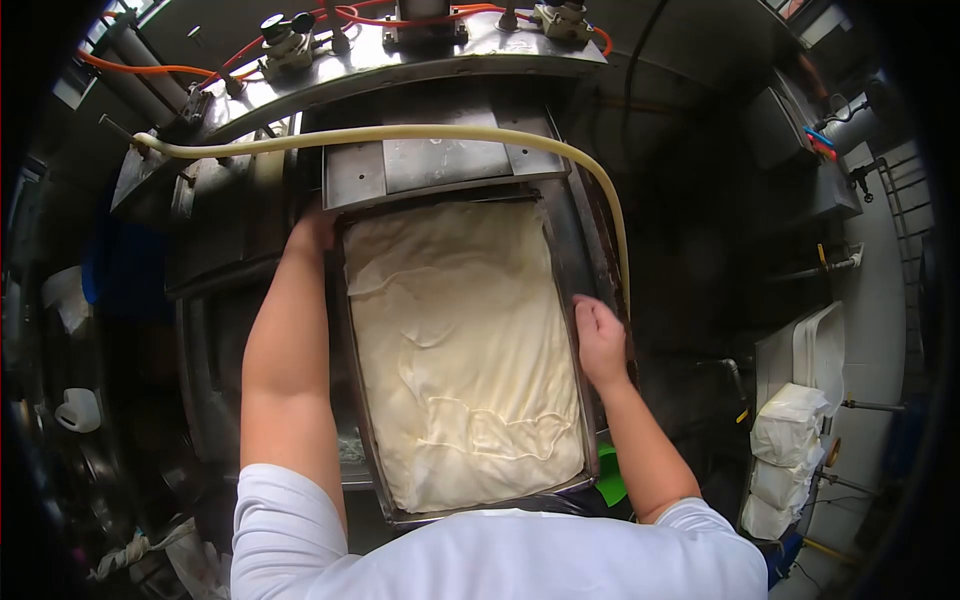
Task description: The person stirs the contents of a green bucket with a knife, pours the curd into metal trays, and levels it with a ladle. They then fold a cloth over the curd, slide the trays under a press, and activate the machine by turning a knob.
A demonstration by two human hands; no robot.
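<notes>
In front of me lies a long rectangular metal tray [362, 440]. A wrinkled, cream-coloured sheet [460, 330] that looks like wet cloth covers it, with folds and a raised ridge towards my body. My right hand [601, 340] is at the tray's right side, its fingers curled in at the rim. My left hand [318, 226] reaches to the far left corner of the tray, by the end of a steel plate [440, 165]. Shadow and the blurred edge of that hand hide its fingers.
A pale hose [400, 132] arches over the steel plate and down the right side. Beyond it is a metal press frame [420, 62] with orange air lines. White cloth bundles [785, 450] sit on a ledge at right. Something green [610, 475] shows by the tray's near right corner.
</notes>
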